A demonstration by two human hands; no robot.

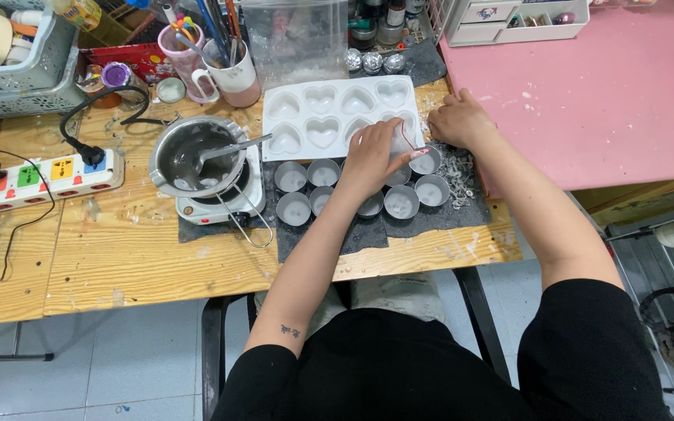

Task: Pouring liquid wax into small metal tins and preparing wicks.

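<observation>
Small pink-handled tool (413, 148), thin and loop-like, pinched in the left hand (372, 156). It pokes out to the right of the fingertips, long axis running roughly up-left to down-right, its lower tip over the rim of the tin cup (425, 161) at the right end of the back row. What kind of tool it is, too small to tell. The left hand is the one on it; fingers closed around its near end, hand hovering over the cups.

Right hand (459, 121) sits just up and right of the tool, fingers curled down onto the table edge beside the heart mould (329, 117), holding nothing as far as shows. Close to the tool, not touching it.

Cups: a cluster of small round metal tins (293, 208) in two rows on a dark grey mat (368, 232), each filled with something pale and set-looking. Some are hidden under the left hand. Pale shavings (459, 175) scattered on the mat right of the cups.

Heart mould is white, heart cavities in two rows, just behind the cups.

Left of the mat: metal melting pot (196, 156) with spoon, on a small white hotplate (216, 204). Further left a power strip (37, 178). Wooden table (118, 249); pink table (602, 93) at right.
</observation>
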